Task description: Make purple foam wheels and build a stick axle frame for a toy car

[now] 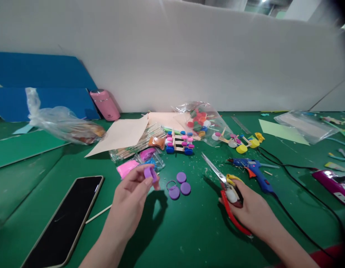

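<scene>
Pinched between the fingertips of my left hand [133,195] is a purple bottle cap [150,174], tilted and held above the table. My right hand [252,206] grips a pair of scissors [217,169] with red and yellow handles; the blades point up and to the left, away from the cap. Between my hands, three purple caps [181,177] lie on the green tabletop, and a thin purple ring [170,185] rests against one of them. A wooden stick [98,214] lies partly under my left wrist.
A blue glue gun [252,169] with its cord lies right, near a magenta power strip [332,185]. Left is a phone [65,221]. Behind stand small stick-and-cap cars [179,143], a bag of caps [202,119], wrapped sticks [139,143] and a pink bottle [105,105].
</scene>
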`<state>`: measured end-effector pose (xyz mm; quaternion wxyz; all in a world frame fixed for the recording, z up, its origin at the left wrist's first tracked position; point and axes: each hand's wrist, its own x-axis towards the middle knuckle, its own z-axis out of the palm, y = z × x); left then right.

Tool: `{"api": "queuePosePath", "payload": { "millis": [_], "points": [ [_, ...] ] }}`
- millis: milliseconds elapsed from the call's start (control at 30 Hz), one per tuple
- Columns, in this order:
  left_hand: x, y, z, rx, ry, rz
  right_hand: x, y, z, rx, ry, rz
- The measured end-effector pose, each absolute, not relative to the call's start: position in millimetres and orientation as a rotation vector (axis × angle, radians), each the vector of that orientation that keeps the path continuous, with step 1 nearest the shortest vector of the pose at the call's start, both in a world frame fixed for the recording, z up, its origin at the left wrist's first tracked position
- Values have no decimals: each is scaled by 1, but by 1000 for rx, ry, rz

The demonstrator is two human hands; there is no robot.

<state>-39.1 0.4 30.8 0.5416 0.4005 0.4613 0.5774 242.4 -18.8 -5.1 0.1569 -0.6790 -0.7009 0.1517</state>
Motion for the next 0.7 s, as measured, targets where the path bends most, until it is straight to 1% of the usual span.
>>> {"api": "queuePosePath", "payload": {
  "millis": [133, 200, 300, 400, 500, 633, 700],
  "points": [
    [-35, -26, 14, 1468, 1383, 1107, 251, -18, -18, -1935, -2246, 168],
    [-31, -35, 5, 1742, 1437, 889, 256, -17, -22, -1929, -2339, 66],
    [-24, -40, -5, 2069, 1480, 609, 262, -16, -23, -1934, -2397, -7],
    [-20, -38, -6, 2253, 1503, 404, 264, -16, -21, -1937, -2418, 9],
    [-22, -35, -2, 2345, 1491, 352, 263, -16, -21, -1929, -2416, 75],
    [-35, -20, -2, 2422, 1582, 408, 262, -19, -21, -1910, -2393, 169],
    [-40, -8, -5, 2517, 1576, 335, 262, -21, -22, -1913, -2375, 190]
  ]
}}
